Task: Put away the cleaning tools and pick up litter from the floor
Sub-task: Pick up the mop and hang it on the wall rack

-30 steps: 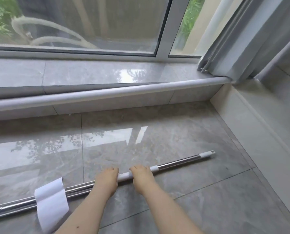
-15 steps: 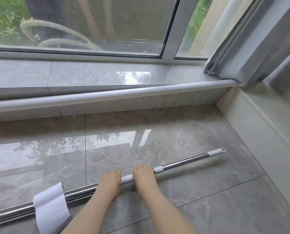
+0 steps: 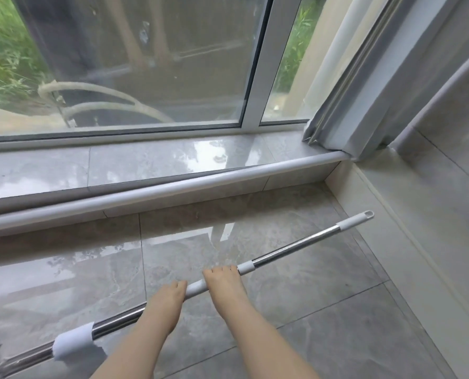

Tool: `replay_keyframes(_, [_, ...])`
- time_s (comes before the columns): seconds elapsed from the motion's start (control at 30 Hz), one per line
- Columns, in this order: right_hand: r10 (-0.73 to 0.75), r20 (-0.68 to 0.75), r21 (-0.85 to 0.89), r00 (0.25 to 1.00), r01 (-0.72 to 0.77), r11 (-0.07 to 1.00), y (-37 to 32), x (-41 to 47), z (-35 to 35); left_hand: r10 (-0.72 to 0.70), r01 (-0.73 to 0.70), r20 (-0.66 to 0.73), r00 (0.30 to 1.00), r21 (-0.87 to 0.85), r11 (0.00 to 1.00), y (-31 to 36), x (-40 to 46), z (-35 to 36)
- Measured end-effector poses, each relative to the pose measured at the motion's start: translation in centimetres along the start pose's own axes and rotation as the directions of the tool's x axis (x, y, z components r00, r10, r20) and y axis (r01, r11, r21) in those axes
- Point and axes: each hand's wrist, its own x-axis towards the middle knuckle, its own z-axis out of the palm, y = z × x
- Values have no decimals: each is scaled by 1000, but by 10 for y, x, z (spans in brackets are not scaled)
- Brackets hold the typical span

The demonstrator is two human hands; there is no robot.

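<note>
A long metal pole point(image 3: 290, 246) with white sleeves runs from the lower left to the upper right, above the glossy grey floor tiles point(image 3: 323, 296). My left hand point(image 3: 165, 302) and my right hand point(image 3: 224, 285) both grip it near its middle, fingers curled over the top, a short white section between them. Its white end cap point(image 3: 357, 218) with a hanging hole points toward the right wall. A white cloth or paper piece point(image 3: 72, 341) wraps the pole at the lower left. The pole's lower end is cut off by the frame edge.
A tiled window sill point(image 3: 159, 162) with a rounded white edge point(image 3: 173, 191) runs across ahead, below a large window. A grey curtain point(image 3: 378, 86) hangs at the right corner. A pale wall base point(image 3: 419, 242) bounds the floor on the right.
The pole has risen off the floor with both hands on it, its far end tilting upward. The view has lifted and shows more of the window.
</note>
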Motion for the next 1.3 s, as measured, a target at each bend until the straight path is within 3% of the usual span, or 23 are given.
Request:
replay_keyframes(0.27, [-96, -81, -40, 992, 93, 995, -33, -59, -144, -26, 29, -45, 999, 59, 998, 12, -89, -127])
replay_keyframes(0.4, [-111, -117, -51, 987, 106, 993, -41, -86, -233, -21, 22, -114, 993, 11, 1000, 23, -131, -202])
replay_keyframes(0.6, [-112, -304, -154, 946, 67, 986, -43, -134, -370, 63, -51, -157, 986, 75, 996, 57, -184, -317])
replay_keyframes(0.73, [-76, -192, -126, 978, 52, 991, -31, -159, -451, 120, -99, -201, 972, 107, 989, 80, -213, -391])
replay_keyframes(0.87, [-133, -413, -193, 901, 56, 980, -17, -192, -526, 178, -136, -246, 953, 179, 974, 111, -239, -465])
replay_keyframes(1.03, [-162, -550, -240, 819, 31, 970, -4, -230, -595, 268, -203, -329, 906, 218, 955, 145, -262, -528])
replay_keyframes(1.17, [-233, -734, -270, 638, 40, 962, 21, -275, -643, 339, -263, -379, 861, 239, 935, 182, -275, -576])
replay_keyframes(1.3, [-27, -915, -81, 403, -117, 990, 53, -324, -684, 399, -346, -418, 816, 201, 917, 229, -287, -612])
